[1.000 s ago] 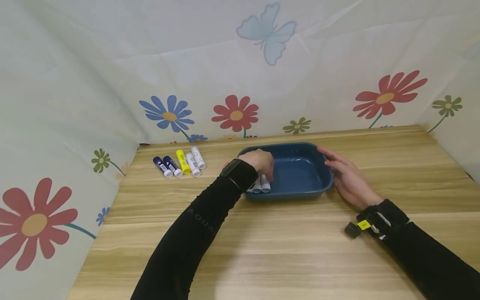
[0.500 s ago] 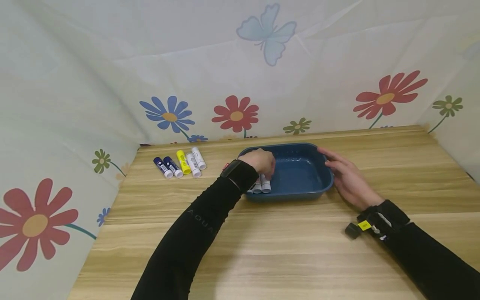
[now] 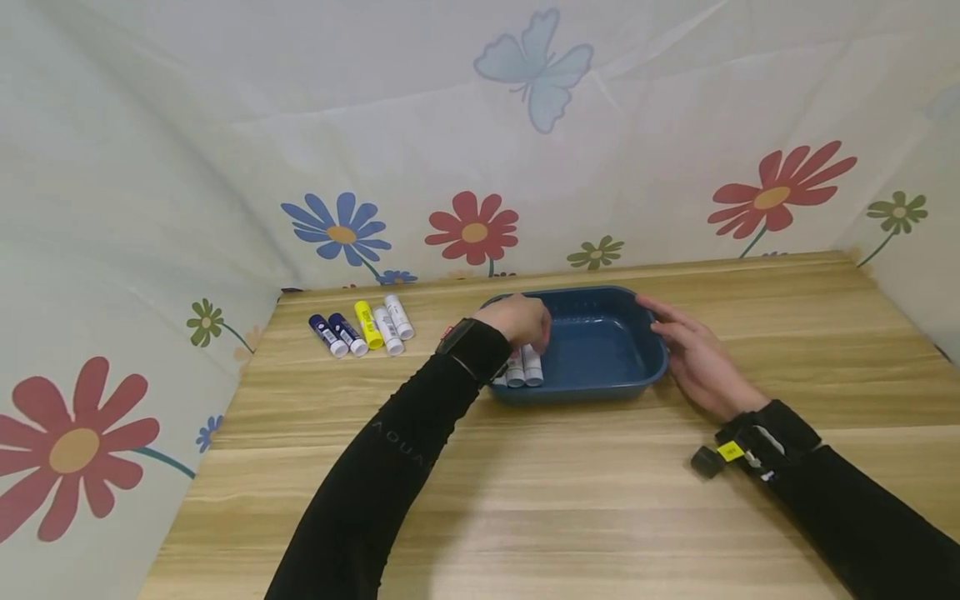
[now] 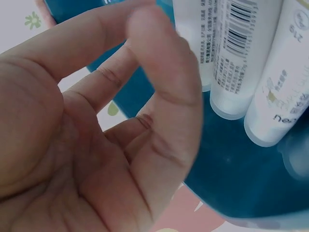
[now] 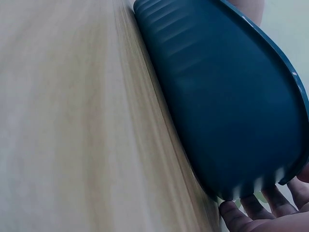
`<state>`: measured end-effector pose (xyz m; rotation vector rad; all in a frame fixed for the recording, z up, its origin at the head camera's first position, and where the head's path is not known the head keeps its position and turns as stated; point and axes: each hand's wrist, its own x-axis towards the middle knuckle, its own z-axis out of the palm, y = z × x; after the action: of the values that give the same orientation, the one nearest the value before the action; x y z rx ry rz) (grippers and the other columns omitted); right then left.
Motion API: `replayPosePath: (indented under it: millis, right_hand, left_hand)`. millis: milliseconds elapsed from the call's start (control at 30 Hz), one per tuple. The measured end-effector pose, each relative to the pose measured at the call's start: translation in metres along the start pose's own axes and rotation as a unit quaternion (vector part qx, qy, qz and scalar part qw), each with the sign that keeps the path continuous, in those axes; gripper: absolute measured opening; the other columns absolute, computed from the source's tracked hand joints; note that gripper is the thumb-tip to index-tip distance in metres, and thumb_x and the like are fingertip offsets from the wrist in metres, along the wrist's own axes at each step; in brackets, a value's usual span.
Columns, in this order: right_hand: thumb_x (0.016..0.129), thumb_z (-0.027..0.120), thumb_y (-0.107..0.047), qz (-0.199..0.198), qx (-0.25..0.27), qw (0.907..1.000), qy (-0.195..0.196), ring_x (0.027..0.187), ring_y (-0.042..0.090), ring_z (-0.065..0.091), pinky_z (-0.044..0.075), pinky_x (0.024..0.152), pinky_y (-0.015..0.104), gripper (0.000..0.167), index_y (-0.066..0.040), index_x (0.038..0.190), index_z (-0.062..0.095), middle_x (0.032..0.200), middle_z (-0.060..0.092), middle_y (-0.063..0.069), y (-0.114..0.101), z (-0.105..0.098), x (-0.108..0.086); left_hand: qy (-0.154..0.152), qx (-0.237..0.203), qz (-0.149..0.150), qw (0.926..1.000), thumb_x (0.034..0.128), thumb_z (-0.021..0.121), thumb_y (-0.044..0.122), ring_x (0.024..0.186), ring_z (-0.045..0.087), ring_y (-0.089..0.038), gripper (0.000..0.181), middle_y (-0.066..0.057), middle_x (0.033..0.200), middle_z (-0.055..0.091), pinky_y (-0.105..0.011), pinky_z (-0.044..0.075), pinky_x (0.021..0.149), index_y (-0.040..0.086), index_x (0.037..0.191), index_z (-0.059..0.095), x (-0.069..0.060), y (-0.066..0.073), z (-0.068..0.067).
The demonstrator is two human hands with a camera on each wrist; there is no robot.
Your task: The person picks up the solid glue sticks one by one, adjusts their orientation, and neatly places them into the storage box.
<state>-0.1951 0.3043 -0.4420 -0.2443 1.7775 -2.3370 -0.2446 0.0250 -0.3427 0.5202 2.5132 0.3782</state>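
Observation:
A deep blue plastic tray (image 3: 600,342) sits on the wooden table. White glue sticks (image 4: 236,58) lie side by side in its left end; in the head view they are partly hidden by my left hand (image 3: 517,321). That hand is over the left end, its fingers curled and its thumb tip meeting the index fingertip. Nothing shows between them, and the index finger is right beside the nearest glue stick. My right hand (image 3: 701,362) rests on the tray's right end with its fingers fairly straight. Its fingertips (image 5: 236,215) touch the outer wall, while the thumb lies at the rim.
Left of the tray, a row of glue sticks lies on the table: two dark blue ones (image 3: 337,335), a yellow one (image 3: 368,325) and two white ones (image 3: 393,323). A flower-patterned cloth (image 3: 660,167) hangs behind the table and along its sides.
My left hand has shifted only slightly over the tray. The right hand, the tray and the glue sticks stay where they were.

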Motion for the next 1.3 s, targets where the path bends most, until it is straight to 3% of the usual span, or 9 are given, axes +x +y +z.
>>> replayPosePath:
  millis: [233,367,633,767,900,1100,1300]
  right_hand:
    - [0.112,0.047,-0.012,0.006,-0.001,1.0,0.002,0.147,0.01,0.029,0.041,0.106,0.014,0.053,-0.006,0.162,0.034,0.169,0.028,0.0,-0.002,0.001,0.001]
    - [0.112,0.047,-0.013,0.008,-0.002,1.0,0.005,0.15,0.011,0.027,0.04,0.107,0.014,0.053,-0.006,0.163,0.033,0.169,0.026,0.0,-0.002,0.001,0.001]
    - [0.112,0.046,-0.012,0.009,-0.002,1.0,0.004,0.151,0.012,0.026,0.039,0.107,0.014,0.053,-0.005,0.163,0.032,0.169,0.027,0.0,-0.004,0.002,0.001]
    - [0.112,0.046,-0.012,0.007,-0.005,1.0,0.003,0.15,0.01,0.027,0.038,0.107,0.013,0.053,-0.005,0.163,0.032,0.169,0.026,0.0,-0.003,0.001,0.001]
    - [0.112,0.045,-0.012,0.005,-0.007,1.0,0.001,0.149,0.009,0.029,0.039,0.107,0.014,0.053,-0.005,0.163,0.031,0.169,0.026,0.0,-0.002,0.001,0.001]
    - [0.112,0.046,-0.013,0.012,-0.013,0.9998,0.001,0.151,0.015,0.024,0.039,0.106,0.013,0.054,-0.006,0.163,0.031,0.17,0.024,0.001,-0.002,0.002,0.001]
    - [0.112,0.045,-0.012,0.012,-0.009,0.9999,0.001,0.151,0.012,0.025,0.039,0.107,0.013,0.054,-0.005,0.163,0.03,0.171,0.022,0.001,-0.003,0.003,-0.001]
  left_hand:
    - [0.031,-0.008,0.047,0.9984,0.1028,0.067,0.021,0.081,0.054,-0.018,0.009,-0.003,0.101,0.064,-0.03,0.045,0.067,0.015,0.109,0.071,0.0,-0.004,-0.001]
    - [0.036,-0.031,0.072,0.9963,0.1041,0.065,0.022,0.078,0.053,-0.018,0.013,-0.006,0.1,0.063,-0.028,0.044,0.065,0.011,0.11,0.07,-0.001,-0.007,-0.005]
    - [0.067,-0.049,0.112,0.9903,0.1063,0.062,0.024,0.091,0.058,-0.02,0.019,-0.007,0.114,0.064,-0.03,0.047,0.077,0.012,0.119,0.069,-0.009,-0.015,-0.016]
    - [0.076,-0.093,0.122,0.9852,0.1059,0.063,0.022,0.088,0.06,-0.025,0.02,-0.009,0.116,0.065,-0.029,0.048,0.073,0.011,0.122,0.069,-0.013,-0.021,-0.025]
    - [0.093,-0.139,0.125,0.9779,0.1049,0.065,0.023,0.088,0.062,-0.032,0.021,-0.008,0.106,0.067,-0.031,0.048,0.07,0.013,0.124,0.068,-0.016,-0.028,-0.029]
    - [0.124,-0.163,0.144,0.9682,0.1046,0.065,0.021,0.095,0.064,-0.033,0.026,-0.008,0.109,0.067,-0.031,0.054,0.078,0.011,0.128,0.068,-0.026,-0.04,-0.019]
    - [0.157,-0.192,0.148,0.9573,0.1052,0.064,0.021,0.096,0.065,-0.031,0.024,-0.011,0.113,0.066,-0.037,0.057,0.084,0.013,0.128,0.068,-0.034,-0.048,-0.017]
